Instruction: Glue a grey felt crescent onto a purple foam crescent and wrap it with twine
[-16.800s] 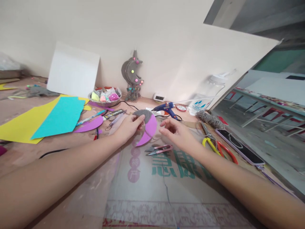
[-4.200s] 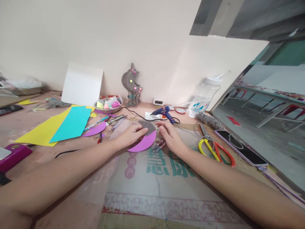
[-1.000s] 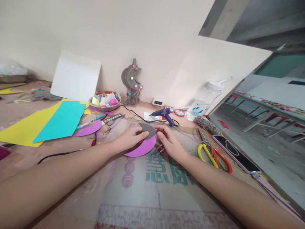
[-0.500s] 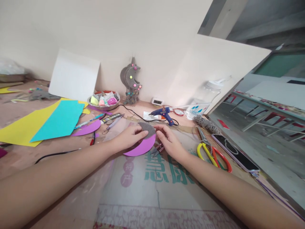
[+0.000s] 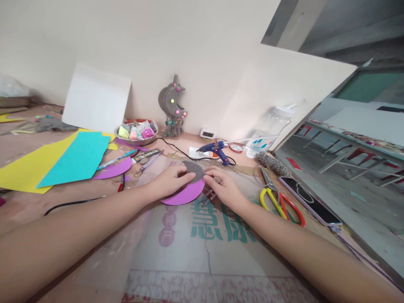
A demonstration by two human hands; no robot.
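Between my hands is a curved purple foam sheet piece point(image 5: 184, 194) with a grey felt-like piece point(image 5: 195, 170) lying over its upper part. My left hand point(image 5: 173, 181) pinches the grey piece from the left, thumb on top. From the right, my right hand point(image 5: 222, 184) closes thumb and forefinger at the edge of both pieces. Small dark snips point(image 5: 207, 198) lie beneath, beside my right hand. Behind them rests a blue hot glue gun point(image 5: 215, 150) with its nozzle to the left.
Yellow-and-red-handled scissors point(image 5: 277, 202), a phone point(image 5: 311, 201) and a grey twine roll point(image 5: 273, 163) lie to the right. Left are turquoise point(image 5: 75, 158) and yellow sheets point(image 5: 28, 170). A bowl of clay packs point(image 5: 139, 139) and a grey moon ornament point(image 5: 172, 103) stand at the wall.
The right thumb and fingers have shifted slightly at the edge of the pieces. The whole view has moved a little; both hands keep their hold.
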